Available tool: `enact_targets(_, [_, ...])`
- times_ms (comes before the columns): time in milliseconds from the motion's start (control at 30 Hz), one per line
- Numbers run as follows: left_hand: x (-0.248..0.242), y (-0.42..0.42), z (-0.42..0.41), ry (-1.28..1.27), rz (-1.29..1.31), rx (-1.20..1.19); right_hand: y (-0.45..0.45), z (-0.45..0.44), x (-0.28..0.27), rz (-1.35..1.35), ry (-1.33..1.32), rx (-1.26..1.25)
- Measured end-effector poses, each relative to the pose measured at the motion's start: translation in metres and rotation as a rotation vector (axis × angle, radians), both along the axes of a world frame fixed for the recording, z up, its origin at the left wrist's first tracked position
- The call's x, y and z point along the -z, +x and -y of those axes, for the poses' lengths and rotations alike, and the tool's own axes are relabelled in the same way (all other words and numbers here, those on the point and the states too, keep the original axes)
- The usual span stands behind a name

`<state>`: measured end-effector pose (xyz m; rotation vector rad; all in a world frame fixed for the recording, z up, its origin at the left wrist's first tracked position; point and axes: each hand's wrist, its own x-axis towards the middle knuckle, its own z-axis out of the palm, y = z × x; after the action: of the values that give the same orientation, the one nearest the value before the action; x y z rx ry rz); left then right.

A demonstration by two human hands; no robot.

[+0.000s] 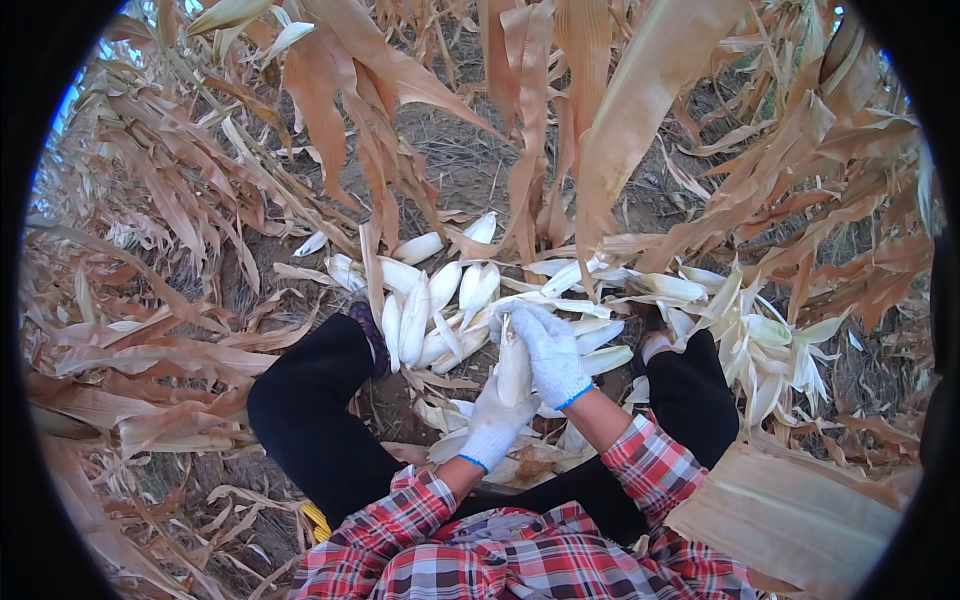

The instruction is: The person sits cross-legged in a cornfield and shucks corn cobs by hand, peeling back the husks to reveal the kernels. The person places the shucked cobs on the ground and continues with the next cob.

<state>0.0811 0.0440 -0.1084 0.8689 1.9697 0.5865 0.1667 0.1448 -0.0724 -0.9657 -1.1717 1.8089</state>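
Note:
Both hands wear pale knitted work gloves with blue cuffs. My left hand (pixel 497 427) is closed around the lower part of a corn ear in its pale husk (pixel 514 367). At the upper end of that ear, my right hand (pixel 549 349) grips its tip, fingers bent over the husk. The ear stands roughly lengthwise between the two hands. Just beyond them, several more husked-over ears (pixel 414 319) lie in a heap on the ground between my feet, and some peeled pale husks (pixel 757 352) are piled to the right.
Dry corn stalks with broad brown leaves (pixel 626 97) rise in front and at both sides. A large dry leaf (pixel 787 510) hangs close at the lower right. Yellow bare corn (pixel 316 521) shows beside my left thigh. Loose husks and leaf litter cover the soil (pixel 465 176).

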Motion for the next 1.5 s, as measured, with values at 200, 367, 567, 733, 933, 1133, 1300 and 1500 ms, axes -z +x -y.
enact_targets(200, [0.015, 0.010, 0.021, 0.039, 0.652, -0.295, -0.008, 0.006, -0.002, 0.057, 0.092, 0.062])
enact_targets(367, [0.002, 0.017, 0.017, 0.126, 1.167, -0.463, -0.005, 0.003, 0.012, 0.082, 0.126, 0.176])
enact_targets(567, [-0.005, -0.025, 0.005, 0.229, 1.421, -0.357, -0.002, 0.017, -0.004, 0.192, 0.226, -0.066])
enact_targets(733, [-0.021, -0.045, 0.000, 0.219, 1.532, -0.511, 0.004, 0.007, 0.004, 0.148, 0.032, -0.079])
enact_targets(933, [0.024, -0.064, -0.006, 0.361, 1.288, -0.661, -0.004, 0.021, 0.003, 0.233, 0.256, -0.226])
enact_targets(1133, [-0.011, -0.148, -0.023, 0.584, 1.003, -0.980, 0.008, 0.014, -0.005, 0.577, 0.552, -0.646])
enact_targets(1300, [-0.004, -0.136, -0.011, 0.651, 1.039, -0.783, 0.007, 0.001, -0.002, 0.627, 0.314, -0.659])
enact_targets(1500, [-0.002, -0.096, -0.004, 0.554, 0.976, -0.566, 0.002, 0.007, 0.010, 0.439, 0.126, -0.496])
